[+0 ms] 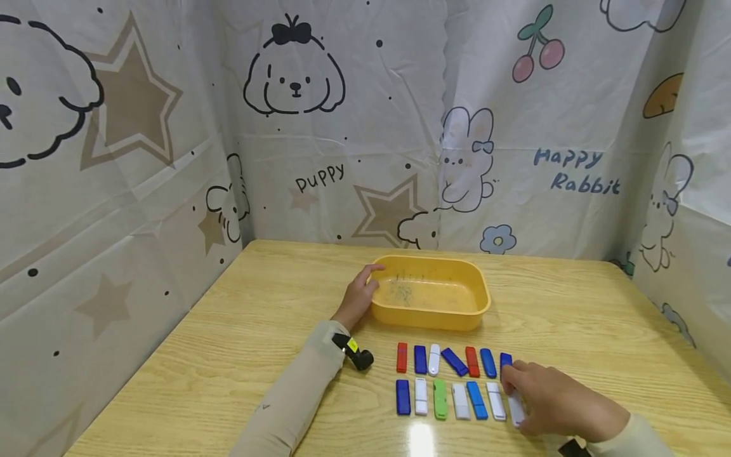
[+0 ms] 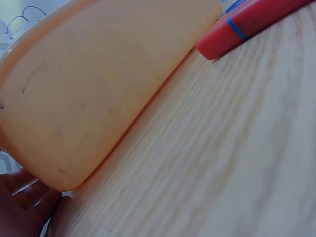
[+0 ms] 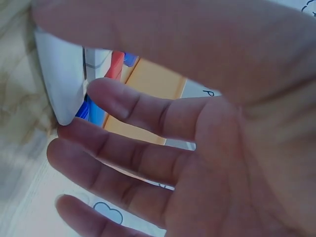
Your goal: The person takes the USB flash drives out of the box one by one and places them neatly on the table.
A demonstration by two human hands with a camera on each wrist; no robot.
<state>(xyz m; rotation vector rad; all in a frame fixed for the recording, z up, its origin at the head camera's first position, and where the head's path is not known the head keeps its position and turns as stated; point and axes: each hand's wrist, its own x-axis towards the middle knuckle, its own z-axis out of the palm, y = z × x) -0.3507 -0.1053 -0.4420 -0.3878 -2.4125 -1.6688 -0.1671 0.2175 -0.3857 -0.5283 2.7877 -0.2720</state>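
Note:
A yellow plastic tub (image 1: 425, 320) stands toward the back of the table, with dark specks on its floor. My left hand (image 1: 356, 297) grips the tub's left end at the rim. In front of it lie two rows of USB sticks in red, blue, white and green. At the right end of the near row, my right hand (image 1: 556, 395) pinches a white USB stick (image 1: 516, 409) between thumb and a finger. In the right wrist view the thumb touches one end of this white stick (image 3: 60, 74) and a fingertip the other. A blue stick (image 1: 506, 359) is partly hidden behind that hand.
The light wooden table (image 1: 200, 368) carries everything. Printed cloth (image 1: 365, 127) hangs around its back and sides. In the left wrist view a red stick (image 2: 252, 27) lies close to the tub's wall. Within the far row, one blue stick (image 1: 454, 362) lies slanted.

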